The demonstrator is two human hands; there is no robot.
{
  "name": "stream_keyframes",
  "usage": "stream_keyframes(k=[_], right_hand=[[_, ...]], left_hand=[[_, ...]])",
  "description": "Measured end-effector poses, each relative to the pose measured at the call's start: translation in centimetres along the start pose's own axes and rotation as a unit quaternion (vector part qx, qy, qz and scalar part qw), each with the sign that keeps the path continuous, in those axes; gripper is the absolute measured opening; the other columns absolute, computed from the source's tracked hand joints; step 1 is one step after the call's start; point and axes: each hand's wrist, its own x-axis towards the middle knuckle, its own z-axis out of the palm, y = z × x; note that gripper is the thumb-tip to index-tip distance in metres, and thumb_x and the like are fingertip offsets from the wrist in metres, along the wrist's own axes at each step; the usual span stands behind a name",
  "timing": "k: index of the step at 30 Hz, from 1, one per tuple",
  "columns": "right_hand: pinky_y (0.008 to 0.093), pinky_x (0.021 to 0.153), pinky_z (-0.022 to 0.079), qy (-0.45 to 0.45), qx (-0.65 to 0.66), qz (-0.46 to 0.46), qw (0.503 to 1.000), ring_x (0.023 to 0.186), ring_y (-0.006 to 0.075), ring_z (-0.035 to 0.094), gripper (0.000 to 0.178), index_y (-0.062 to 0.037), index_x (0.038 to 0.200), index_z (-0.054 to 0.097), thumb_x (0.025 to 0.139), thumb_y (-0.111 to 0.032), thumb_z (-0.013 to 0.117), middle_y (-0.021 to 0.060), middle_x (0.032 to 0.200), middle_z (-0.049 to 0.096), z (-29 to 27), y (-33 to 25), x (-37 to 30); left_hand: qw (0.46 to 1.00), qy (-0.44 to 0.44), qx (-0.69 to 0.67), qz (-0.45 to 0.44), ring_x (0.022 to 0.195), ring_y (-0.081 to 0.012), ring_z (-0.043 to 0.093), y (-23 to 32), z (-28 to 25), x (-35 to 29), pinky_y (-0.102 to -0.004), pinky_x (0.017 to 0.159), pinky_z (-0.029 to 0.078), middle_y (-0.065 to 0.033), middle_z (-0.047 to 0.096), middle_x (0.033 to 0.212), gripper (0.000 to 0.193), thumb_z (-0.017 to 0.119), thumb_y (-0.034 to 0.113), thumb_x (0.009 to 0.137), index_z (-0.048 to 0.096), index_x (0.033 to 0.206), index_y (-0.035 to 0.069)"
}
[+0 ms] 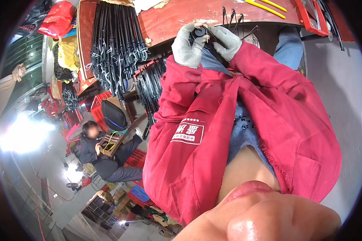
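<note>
Both my hands wear whitish knit gloves and meet just past the near edge of the red worktable (pixel 169 24). My left hand (pixel 186 49) is closed around a small black part with a round, ringed end (pixel 199 33), which faces up. Close against it, my right hand (pixel 228 43) has its fingers bent round the same black part from the other side. A bare fingertip shows beside the round end. Most of the part's body is hidden by the gloves. Several thin black rods with small hooked ends (pixel 232 16) stick up by my right hand.
A thick bundle of black rods with white strings (pixel 116 48) hangs over the table's left side; more black rods (pixel 151 86) stand below. Yellow-handled tool (pixel 265 8) and red tray (pixel 311 18) lie at far right. Another person (pixel 104 152) sits at left, holding a wooden frame.
</note>
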Motion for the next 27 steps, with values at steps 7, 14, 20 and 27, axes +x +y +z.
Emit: stream_keyframes(k=[7, 14, 20, 27], right_hand=[[0.0268, 0.071, 0.042, -0.005, -0.041, -0.026, 0.999, 0.080, 0.0240, 0.050, 0.070, -0.0141, 0.127, 0.045, 0.061, 0.008, 0.051, 0.0082, 0.091, 0.052, -0.7, -0.1, 0.2], [0.0254, 0.070, 0.042, -0.034, -0.063, -0.041, 0.997, 0.080, 0.0223, 0.051, 0.070, -0.0093, 0.124, 0.048, 0.058, 0.013, 0.048, 0.0094, 0.095, 0.053, -1.3, -1.1, 0.1], [0.0257, 0.071, 0.042, -0.036, -0.045, -0.069, 0.996, 0.080, 0.0223, 0.051, 0.071, -0.0104, 0.124, 0.049, 0.058, 0.014, 0.049, 0.0089, 0.095, 0.053, -1.0, -0.3, 0.0], [0.0268, 0.070, 0.042, -0.039, -0.006, -0.098, 0.994, 0.079, 0.0228, 0.051, 0.071, -0.0102, 0.125, 0.048, 0.058, 0.014, 0.050, 0.0092, 0.095, 0.053, -0.9, -0.6, 0.3]], left_hand=[[0.985, 0.034, -0.156, -0.060, 0.083, -0.0146, 0.055, 0.1, 0.5, -0.3, -0.0227, 0.076, 0.046, -0.0081, 0.058, 0.097, 0.043, 0.060, -0.014, 0.069, 0.051, 0.108, 0.001], [0.979, 0.074, -0.179, -0.064, 0.082, -0.0158, 0.056, -0.5, -0.1, -1.0, -0.0233, 0.071, 0.049, -0.0071, 0.058, 0.093, 0.044, 0.059, -0.018, 0.064, 0.052, 0.103, 0.001], [0.993, 0.075, -0.094, 0.003, 0.082, -0.0154, 0.056, -0.4, -0.1, -1.3, -0.0224, 0.072, 0.048, -0.0083, 0.058, 0.094, 0.043, 0.060, -0.019, 0.062, 0.053, 0.100, 0.001], [0.943, 0.034, -0.308, -0.125, 0.082, -0.0167, 0.056, -1.5, -1.8, -1.0, -0.0252, 0.074, 0.049, -0.0081, 0.058, 0.095, 0.047, 0.069, -0.014, 0.063, 0.050, 0.102, 0.003]])
